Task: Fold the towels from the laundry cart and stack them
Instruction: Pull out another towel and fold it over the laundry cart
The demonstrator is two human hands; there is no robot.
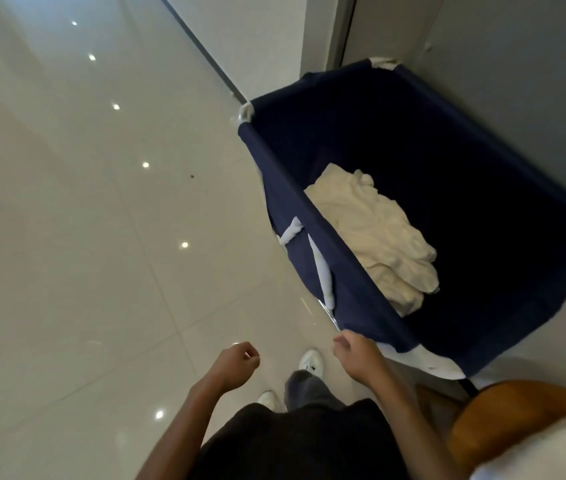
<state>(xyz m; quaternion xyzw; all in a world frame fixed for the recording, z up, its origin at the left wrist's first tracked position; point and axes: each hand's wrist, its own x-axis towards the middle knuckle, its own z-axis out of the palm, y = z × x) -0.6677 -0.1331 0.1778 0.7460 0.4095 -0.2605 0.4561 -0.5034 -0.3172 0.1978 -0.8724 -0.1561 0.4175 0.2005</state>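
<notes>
A dark blue fabric laundry cart stands against the wall at the right. Crumpled cream towels lie in its bottom. My right hand hangs just in front of the cart's near corner, fingers loosely curled, holding nothing. My left hand is further left over the floor, also loosely curled and empty. Neither hand touches the towels.
Glossy white floor tiles spread to the left. A round wooden table with a white cloth on it sits at the bottom right, close to the cart. My legs and white shoes are below the hands. A grey wall backs the cart.
</notes>
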